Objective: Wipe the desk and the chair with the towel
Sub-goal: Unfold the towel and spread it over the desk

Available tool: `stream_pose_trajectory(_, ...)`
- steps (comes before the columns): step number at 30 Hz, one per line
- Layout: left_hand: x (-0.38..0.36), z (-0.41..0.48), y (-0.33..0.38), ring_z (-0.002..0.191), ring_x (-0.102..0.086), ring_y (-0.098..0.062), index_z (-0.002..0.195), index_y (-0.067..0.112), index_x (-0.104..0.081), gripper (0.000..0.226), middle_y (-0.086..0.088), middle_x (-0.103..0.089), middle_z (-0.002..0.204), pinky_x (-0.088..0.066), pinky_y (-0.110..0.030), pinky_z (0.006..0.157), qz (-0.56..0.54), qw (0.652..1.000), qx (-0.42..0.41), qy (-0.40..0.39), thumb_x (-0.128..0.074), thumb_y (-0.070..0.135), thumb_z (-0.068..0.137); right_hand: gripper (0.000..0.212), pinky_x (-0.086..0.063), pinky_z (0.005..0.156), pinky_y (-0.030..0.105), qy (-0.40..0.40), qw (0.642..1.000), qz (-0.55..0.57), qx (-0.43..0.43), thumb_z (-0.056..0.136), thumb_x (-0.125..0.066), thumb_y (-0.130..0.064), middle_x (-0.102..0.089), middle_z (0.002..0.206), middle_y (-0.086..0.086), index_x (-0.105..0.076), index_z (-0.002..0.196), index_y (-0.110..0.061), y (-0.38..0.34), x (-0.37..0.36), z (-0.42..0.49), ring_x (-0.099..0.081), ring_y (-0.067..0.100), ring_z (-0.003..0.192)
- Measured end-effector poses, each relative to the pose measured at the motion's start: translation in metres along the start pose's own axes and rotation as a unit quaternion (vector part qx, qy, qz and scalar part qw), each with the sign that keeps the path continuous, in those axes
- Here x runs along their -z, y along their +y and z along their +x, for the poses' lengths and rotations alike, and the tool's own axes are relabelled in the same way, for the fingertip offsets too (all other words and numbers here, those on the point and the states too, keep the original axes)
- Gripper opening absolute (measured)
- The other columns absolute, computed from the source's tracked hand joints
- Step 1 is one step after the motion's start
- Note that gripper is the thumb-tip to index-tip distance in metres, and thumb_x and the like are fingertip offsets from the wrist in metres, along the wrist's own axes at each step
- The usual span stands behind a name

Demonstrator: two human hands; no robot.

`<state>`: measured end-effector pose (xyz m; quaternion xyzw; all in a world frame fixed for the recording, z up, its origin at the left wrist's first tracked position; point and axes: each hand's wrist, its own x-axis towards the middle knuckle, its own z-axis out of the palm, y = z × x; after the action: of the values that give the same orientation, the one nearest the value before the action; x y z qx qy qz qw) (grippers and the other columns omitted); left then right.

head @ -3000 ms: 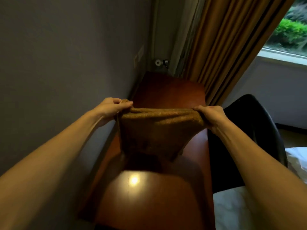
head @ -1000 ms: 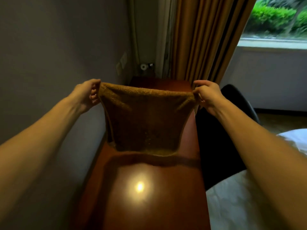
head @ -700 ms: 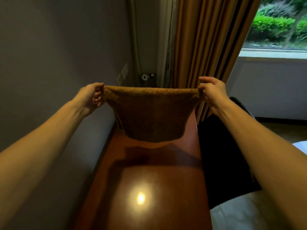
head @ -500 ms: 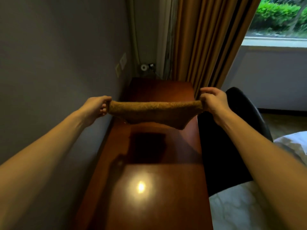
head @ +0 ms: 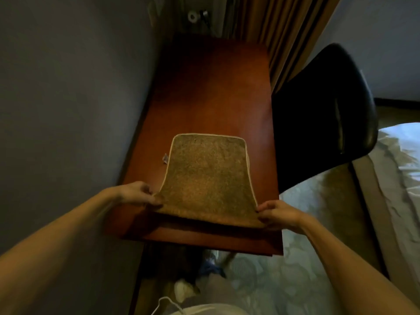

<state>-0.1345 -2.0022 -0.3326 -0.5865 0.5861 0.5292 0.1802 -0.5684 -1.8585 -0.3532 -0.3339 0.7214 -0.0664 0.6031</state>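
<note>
- My left hand [head: 136, 193] pinches the near left corner of the towel [head: 208, 178]; right hand [head: 278, 214] pinches the near right corner.
- Towel lies spread flat on the desk [head: 211, 87], near end, pale-trimmed far edge pointing away from me; near edge lifted slightly off the wood.
- Small tag sticks out at its left edge.
- Chair [head: 322, 114], black, just beside the desk's right edge.
- Wall left, curtain [head: 279, 23] at far right, bed [head: 400, 160] on the right.

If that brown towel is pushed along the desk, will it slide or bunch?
Probably floppy: the towel lies limp on the desk, lifted only where left hand and right hand pinch its corners. Fuzzy pile may drag and bunch.
</note>
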Motion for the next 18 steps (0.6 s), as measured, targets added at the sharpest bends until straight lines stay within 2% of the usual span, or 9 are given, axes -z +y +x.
stream_pose_trajectory(2, -0.017, -0.010, -0.009, 0.112, -0.060, -0.016, 0.136, 0.015, -0.048, 0.079, -0.001, -0.060, 0.126, -0.052, -0.026, 0.085, 0.046, 0.997, 0.010, -0.053, -0.090, 0.041, 0.074, 0.027, -0.062, 0.090, 0.039, -0.055, 0.998, -0.030, -0.011, 0.095, -0.071, -0.015, -0.070, 0.113, 0.011, -0.063, 0.121, -0.018, 0.011, -0.015, -0.010, -0.073, 0.023, 0.101)
stream_pose_trajectory(4, -0.029, -0.012, -0.018, 0.129, -0.049, -0.017, 0.157, 0.018, -0.022, 0.122, 0.003, -0.046, 0.143, -0.048, -0.021, 0.093, 0.103, 0.989, 0.008, -0.108, -0.093, 0.048, 0.061, 0.032, -0.062, 0.086, 0.036, -0.115, 0.991, -0.057, -0.028, 0.094, -0.073, -0.013, -0.069, 0.114, 0.010, -0.061, 0.123, -0.018, 0.015, -0.027, -0.019, -0.073, 0.019, 0.095)
stream_pose_trajectory(6, -0.042, -0.015, -0.024, 0.146, -0.033, -0.021, 0.163, 0.019, 0.001, 0.145, 0.000, -0.030, 0.161, -0.037, -0.023, 0.107, 0.150, 0.977, 0.002, -0.151, -0.091, 0.054, 0.057, 0.038, -0.061, 0.089, 0.038, -0.167, 0.981, -0.080, -0.049, 0.092, -0.074, -0.008, -0.069, 0.116, 0.011, -0.059, 0.126, -0.017, 0.015, -0.036, -0.026, -0.074, 0.018, 0.093)
stream_pose_trajectory(7, -0.047, -0.015, -0.026, 0.152, -0.025, -0.023, 0.163, 0.021, 0.009, 0.146, -0.001, -0.022, 0.166, -0.033, -0.026, 0.112, 0.166, 0.972, 0.005, -0.165, -0.091, 0.050, 0.061, 0.042, -0.060, 0.090, 0.038, -0.187, 0.976, -0.098, -0.056, 0.091, -0.074, -0.006, -0.067, 0.119, 0.010, -0.058, 0.128, -0.017, 0.014, -0.039, -0.028, -0.074, 0.019, 0.097)
stream_pose_trajectory(9, -0.055, -0.015, -0.029, 0.152, -0.025, -0.024, 0.163, 0.025, 0.004, 0.132, 0.001, -0.024, 0.165, -0.036, -0.029, 0.114, 0.189, 0.967, -0.003, -0.173, -0.092, 0.033, 0.073, 0.049, -0.061, 0.090, 0.033, -0.209, 0.965, -0.150, -0.057, 0.088, -0.077, -0.005, -0.061, 0.126, 0.006, -0.057, 0.132, -0.018, 0.012, -0.044, -0.028, -0.069, 0.020, 0.106)
stream_pose_trajectory(12, -0.053, -0.008, -0.024, 0.127, -0.050, -0.014, 0.147, 0.027, -0.036, 0.082, 0.009, -0.048, 0.137, -0.047, -0.008, 0.084, 0.188, 0.970, -0.072, -0.135, -0.083, 0.012, 0.081, 0.045, -0.056, 0.080, 0.024, -0.178, 0.943, -0.281, -0.018, 0.084, -0.081, -0.012, -0.059, 0.118, -0.002, -0.060, 0.122, -0.024, 0.001, -0.048, -0.018, -0.063, 0.015, 0.103)
stream_pose_trajectory(13, -0.047, -0.002, -0.021, 0.115, -0.056, -0.012, 0.135, 0.026, -0.048, 0.062, 0.008, -0.054, 0.129, -0.048, -0.007, 0.075, 0.191, 0.971, -0.092, -0.108, -0.079, 0.009, 0.084, 0.036, -0.055, 0.078, 0.024, -0.148, 0.940, -0.308, 0.003, 0.085, -0.080, -0.012, -0.060, 0.114, -0.002, -0.061, 0.112, -0.026, -0.005, -0.047, -0.012, -0.062, 0.014, 0.100)
stream_pose_trajectory(15, -0.027, 0.014, -0.011, 0.092, -0.063, -0.011, 0.104, 0.024, -0.064, 0.025, 0.003, -0.065, 0.106, -0.050, -0.019, 0.071, 0.194, 0.973, -0.121, -0.033, -0.074, 0.009, 0.087, 0.019, -0.057, 0.081, 0.028, -0.059, 0.944, -0.321, 0.049, 0.089, -0.074, -0.009, -0.065, 0.104, 0.000, -0.064, 0.096, -0.024, -0.021, -0.041, 0.001, -0.063, 0.013, 0.094)
stream_pose_trajectory(18, 0.013, 0.036, 0.009, 0.071, -0.057, -0.015, 0.075, 0.024, -0.063, 0.019, 0.004, -0.060, 0.074, -0.041, -0.029, 0.062, 0.169, 0.975, -0.128, 0.070, -0.074, 0.016, 0.089, 0.009, -0.059, 0.082, 0.031, 0.086, 0.954, -0.273, 0.092, 0.091, -0.069, -0.007, -0.070, 0.091, 0.001, -0.073, 0.088, -0.014, -0.048, -0.019, 0.028, -0.066, 0.013, 0.086)
